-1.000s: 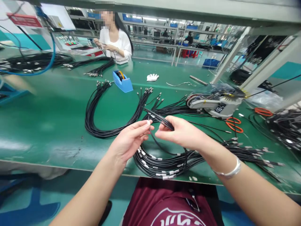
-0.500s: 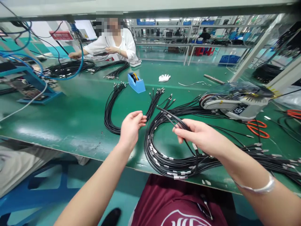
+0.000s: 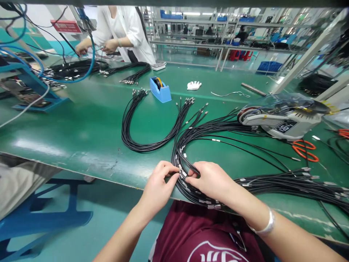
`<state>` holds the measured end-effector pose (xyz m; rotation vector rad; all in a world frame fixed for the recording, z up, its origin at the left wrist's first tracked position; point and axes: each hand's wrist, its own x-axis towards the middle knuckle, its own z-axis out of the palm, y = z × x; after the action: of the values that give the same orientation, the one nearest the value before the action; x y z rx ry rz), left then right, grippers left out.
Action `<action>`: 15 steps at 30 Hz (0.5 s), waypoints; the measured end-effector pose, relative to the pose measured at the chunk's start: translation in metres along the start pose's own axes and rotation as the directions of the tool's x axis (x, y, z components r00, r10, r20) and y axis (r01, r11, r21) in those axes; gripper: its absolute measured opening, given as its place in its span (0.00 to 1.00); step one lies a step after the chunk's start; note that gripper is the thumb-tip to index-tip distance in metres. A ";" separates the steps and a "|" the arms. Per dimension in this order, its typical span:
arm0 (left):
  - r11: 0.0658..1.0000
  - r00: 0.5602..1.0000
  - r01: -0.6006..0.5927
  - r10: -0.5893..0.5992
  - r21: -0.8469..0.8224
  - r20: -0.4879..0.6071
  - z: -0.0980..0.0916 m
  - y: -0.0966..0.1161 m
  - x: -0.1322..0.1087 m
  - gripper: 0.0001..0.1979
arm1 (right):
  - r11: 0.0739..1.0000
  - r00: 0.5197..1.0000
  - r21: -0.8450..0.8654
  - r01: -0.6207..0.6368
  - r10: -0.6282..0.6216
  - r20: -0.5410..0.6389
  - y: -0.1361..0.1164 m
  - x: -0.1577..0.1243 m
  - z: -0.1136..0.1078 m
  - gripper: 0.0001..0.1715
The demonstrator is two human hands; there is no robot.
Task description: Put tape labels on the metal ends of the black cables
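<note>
A thick loop of thin black cables (image 3: pixel 218 131) with small silver sleeves lies on the green bench (image 3: pixel 81 120) right in front of me. My left hand (image 3: pixel 160 185) and my right hand (image 3: pixel 211 180) both rest on the near bend of that loop at the bench's front edge. Their fingertips pinch at the strands with the silver sleeves between them. A second, tidier bundle of black cables (image 3: pixel 147 125) curves to the left of the loop, untouched.
A blue tape dispenser (image 3: pixel 160 89), a white glove (image 3: pixel 194 85), a grey tape machine (image 3: pixel 280 120) and orange scissors (image 3: pixel 305 151) lie further out. More cable ends (image 3: pixel 300 180) spread right. A person in white (image 3: pixel 120 29) handles cables at the far side.
Both my hands dropped from mid-air to the near edge of the bench and now pinch the cable loop; the raised strands in my right hand are back down. The view tilted downward.
</note>
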<state>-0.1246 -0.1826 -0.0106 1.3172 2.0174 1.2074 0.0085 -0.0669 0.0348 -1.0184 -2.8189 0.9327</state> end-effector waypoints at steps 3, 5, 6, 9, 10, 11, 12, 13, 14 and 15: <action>0.997 0.998 0.028 -0.033 -0.077 -0.061 -0.001 0.001 -0.005 0.05 | 0.999 0.999 0.026 -0.021 0.020 0.042 0.003 0.003 0.002 0.09; 0.985 0.988 0.069 -0.089 -0.157 -0.127 -0.003 0.005 -0.008 0.06 | 0.988 0.995 0.144 -0.055 0.042 0.090 0.004 0.003 -0.004 0.08; 0.967 0.980 0.113 -0.147 -0.228 -0.136 -0.004 0.008 -0.008 0.07 | 0.975 0.994 0.214 -0.067 0.046 0.101 0.005 0.002 -0.009 0.07; 0.810 0.945 0.280 -0.327 -0.515 0.000 -0.002 0.019 -0.003 0.11 | 0.935 0.996 0.349 -0.067 0.041 0.082 0.002 -0.004 -0.025 0.07; 0.724 0.934 0.325 -0.347 -0.608 0.086 0.000 0.024 0.000 0.13 | 0.929 0.996 0.363 -0.067 0.045 0.071 0.001 -0.007 -0.030 0.08; 0.631 0.924 0.358 -0.344 -0.688 0.166 0.003 0.028 0.005 0.13 | 0.927 0.997 0.370 -0.068 0.046 0.068 -0.001 -0.010 -0.033 0.08; 0.539 0.918 0.379 -0.325 -0.752 0.229 0.005 0.031 0.010 0.13 | 0.925 0.997 0.375 -0.067 0.044 0.070 -0.002 -0.012 -0.035 0.08; 0.456 0.913 0.389 -0.304 -0.800 0.271 0.008 0.034 0.015 0.13 | 0.921 0.997 0.384 -0.067 0.043 0.071 -0.003 -0.013 -0.036 0.08; 0.392 0.911 0.393 -0.290 -0.832 0.293 0.010 0.037 0.019 0.13 | 0.914 0.996 0.399 -0.067 0.040 0.074 -0.003 -0.014 -0.035 0.09; 0.349 0.910 0.390 -0.286 -0.852 0.300 0.012 0.038 0.023 0.12 | 0.906 0.997 0.419 -0.064 0.036 0.075 -0.002 -0.013 -0.034 0.10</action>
<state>-0.1065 -0.1508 0.0173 0.3391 1.0683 1.5963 0.0243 -0.0578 0.0665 -1.0138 -2.4715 1.5191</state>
